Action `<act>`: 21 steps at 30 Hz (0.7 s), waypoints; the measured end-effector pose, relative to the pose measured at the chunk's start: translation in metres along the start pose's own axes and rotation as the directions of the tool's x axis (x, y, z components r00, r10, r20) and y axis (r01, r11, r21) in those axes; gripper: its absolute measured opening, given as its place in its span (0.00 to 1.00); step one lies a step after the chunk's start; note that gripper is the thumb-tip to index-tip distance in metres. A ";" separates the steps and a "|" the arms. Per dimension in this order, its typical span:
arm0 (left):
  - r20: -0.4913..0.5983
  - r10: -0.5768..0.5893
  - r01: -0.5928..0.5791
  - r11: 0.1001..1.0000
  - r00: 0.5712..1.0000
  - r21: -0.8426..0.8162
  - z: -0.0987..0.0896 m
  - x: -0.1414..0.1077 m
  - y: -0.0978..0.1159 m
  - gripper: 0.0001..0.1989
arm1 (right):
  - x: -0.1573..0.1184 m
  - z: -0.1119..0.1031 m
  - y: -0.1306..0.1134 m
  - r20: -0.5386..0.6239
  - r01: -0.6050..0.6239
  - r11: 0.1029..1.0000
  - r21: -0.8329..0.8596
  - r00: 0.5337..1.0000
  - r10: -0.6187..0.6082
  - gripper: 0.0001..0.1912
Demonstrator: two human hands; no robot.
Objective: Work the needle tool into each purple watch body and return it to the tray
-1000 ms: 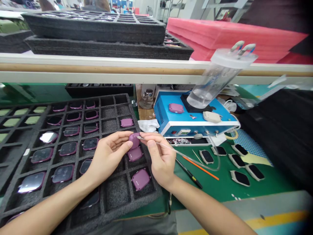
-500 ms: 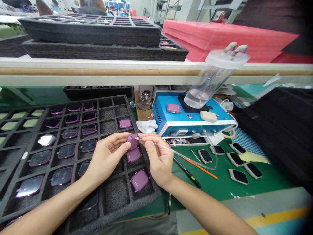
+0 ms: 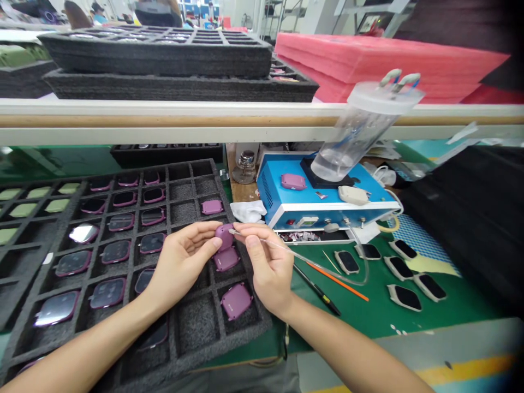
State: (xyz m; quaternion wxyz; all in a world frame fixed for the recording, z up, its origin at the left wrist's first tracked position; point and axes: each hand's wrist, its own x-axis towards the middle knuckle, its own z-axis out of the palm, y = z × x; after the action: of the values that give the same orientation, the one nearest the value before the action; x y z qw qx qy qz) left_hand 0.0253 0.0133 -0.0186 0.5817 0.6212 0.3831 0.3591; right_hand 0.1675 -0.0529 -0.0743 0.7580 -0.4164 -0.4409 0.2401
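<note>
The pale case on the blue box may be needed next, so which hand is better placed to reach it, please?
Probably the right hand: it is nearer the pale case, though pinching the thin tube; the left hand holds a purple case farther away.

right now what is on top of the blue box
On the blue box lie a purple case, a small strip and a pale case; a black base there carries a clear cylinder. The surface beneath these is covered.

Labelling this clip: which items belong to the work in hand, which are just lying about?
Likely in use: purple case in left hand; clear tube in right hand; blue machine; black foam tray.

Likely just lying about: orange stick; black stick; white cloth; pale watches.
</note>
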 end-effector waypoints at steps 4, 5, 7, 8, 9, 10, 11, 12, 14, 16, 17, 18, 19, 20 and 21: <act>0.002 -0.006 0.006 1.000 1.000 -0.012 -0.001 -0.001 -0.001 0.18 | 0.000 0.001 0.000 -0.006 -0.004 1.000 0.004 1.000 0.004 0.09; 0.007 -0.007 0.007 1.000 1.000 -0.016 -0.001 -0.002 -0.001 0.18 | 0.000 0.001 0.000 -0.008 -0.006 1.000 0.007 1.000 0.006 0.09; 0.014 -0.005 0.006 1.000 1.000 -0.024 -0.001 -0.002 -0.002 0.18 | 0.000 0.001 0.000 -0.011 -0.010 1.000 0.011 1.000 0.010 0.09; 0.014 -0.004 0.005 1.000 1.000 -0.027 0.000 -0.002 -0.002 0.18 | 0.000 0.001 0.000 -0.011 -0.012 1.000 0.011 1.000 0.012 0.09; 0.014 -0.004 0.004 1.000 1.000 -0.030 0.000 -0.002 -0.002 0.18 | -0.001 0.001 0.000 -0.010 -0.013 1.000 0.010 1.000 0.013 0.09; 0.013 -0.004 0.004 0.999 1.000 -0.031 0.000 -0.001 -0.003 0.18 | -0.001 0.001 0.000 -0.009 -0.015 1.000 0.009 1.000 0.015 0.09; 0.013 -0.005 0.005 0.999 1.000 -0.033 0.000 -0.001 -0.003 0.18 | -0.001 0.001 0.000 -0.008 -0.016 1.000 0.007 1.000 0.016 0.09; 0.013 -0.005 0.006 0.999 1.000 -0.034 -0.001 -0.001 -0.003 0.18 | -0.001 0.001 0.000 -0.008 -0.016 1.000 0.005 1.000 0.016 0.09; 0.018 -0.005 0.005 0.999 1.000 -0.032 -0.002 -0.001 -0.003 0.18 | 0.000 0.001 0.000 -0.010 -0.015 1.000 0.003 1.000 0.015 0.09; 0.019 -0.004 0.004 1.000 1.000 -0.025 -0.002 -0.001 -0.003 0.18 | 0.000 0.001 0.000 -0.009 -0.013 1.000 0.001 1.000 0.013 0.09; 0.015 -0.004 0.004 1.000 1.000 -0.020 -0.002 -0.001 -0.002 0.18 | 0.000 0.001 0.000 -0.008 -0.011 1.000 0.001 1.000 0.011 0.09; 0.011 -0.003 0.003 1.000 1.000 -0.014 -0.002 -0.001 -0.002 0.18 | 0.000 0.001 0.000 -0.006 -0.008 1.000 0.001 1.000 0.008 0.09; 0.008 -0.001 0.001 1.000 1.000 -0.010 -0.002 0.000 -0.001 0.18 | 0.000 0.001 0.000 -0.005 -0.006 1.000 0.002 1.000 0.006 0.09; 0.005 0.001 -0.001 1.000 1.000 -0.006 -0.002 0.000 -0.001 0.17 | 0.000 0.000 0.000 -0.004 -0.005 1.000 0.002 1.000 0.005 0.09; 0.005 0.004 -0.004 1.000 1.000 -0.004 -0.002 0.000 -0.001 0.17 | 0.000 0.000 0.000 -0.003 -0.005 1.000 0.004 1.000 0.005 0.09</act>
State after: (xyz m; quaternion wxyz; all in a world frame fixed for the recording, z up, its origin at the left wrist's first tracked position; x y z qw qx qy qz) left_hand 0.0236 0.0140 -0.0192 0.5833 0.6215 0.3799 0.3595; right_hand 0.1672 -0.0527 -0.0747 0.7587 -0.4164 -0.4383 0.2424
